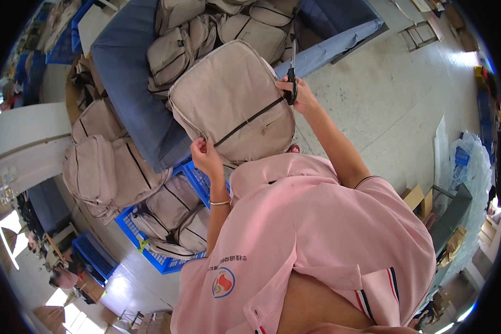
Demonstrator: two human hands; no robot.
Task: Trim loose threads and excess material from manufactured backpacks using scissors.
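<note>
Your bag (228, 83) is in front of your belly, by the blue bin (119, 83). Your left hand (207, 158) pinches its left edge. Your right hand (300, 96) is closed around the scissors (291, 83), fingertips at its right edge. Hold the cloth flat, blades pointing away.

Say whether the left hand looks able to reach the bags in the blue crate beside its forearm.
Probably yes: the bags lie uncovered in the blue crate, close by the forearm. The left hand pinches the edge of the large backpack, so it would likely let go first.
</note>
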